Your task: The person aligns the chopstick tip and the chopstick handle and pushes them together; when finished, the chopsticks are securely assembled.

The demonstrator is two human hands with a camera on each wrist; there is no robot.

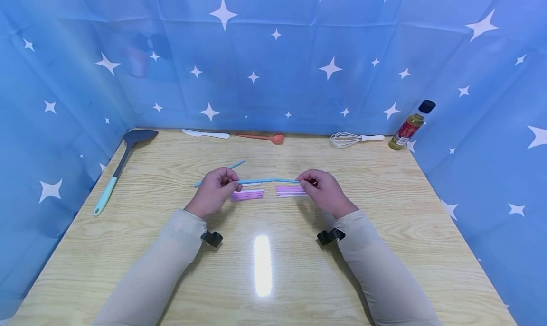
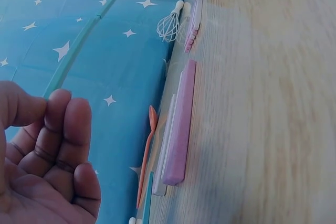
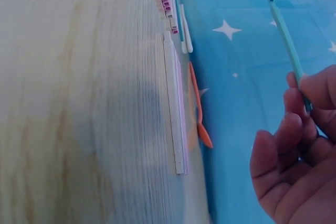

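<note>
A thin teal stick (image 1: pixel 256 181) with a visible joint near its middle stretches between both hands, raised above the table. My left hand (image 1: pixel 215 190) pinches one end between thumb and forefinger. At the other end, the thumb and fingers of my right hand (image 1: pixel 322 190) pinch the stick too. Below, two groups of sticks lie side by side: a left group of pink and white sticks (image 1: pixel 248 197) and a right group of pink and white sticks (image 1: pixel 289 191). Another teal stick (image 1: pixel 237 164) lies diagonally on the table, partly hidden behind the left hand.
Along the table's back edge lie a white knife (image 1: pixel 206 134), a red-orange spoon (image 1: pixel 277 139) and a whisk (image 1: pixel 348 139). A bottle (image 1: pixel 407 130) stands at the back right. A dark-headed turner (image 1: pixel 121 164) lies on the left. A star-patterned blue curtain (image 1: pixel 273 55) surrounds the table.
</note>
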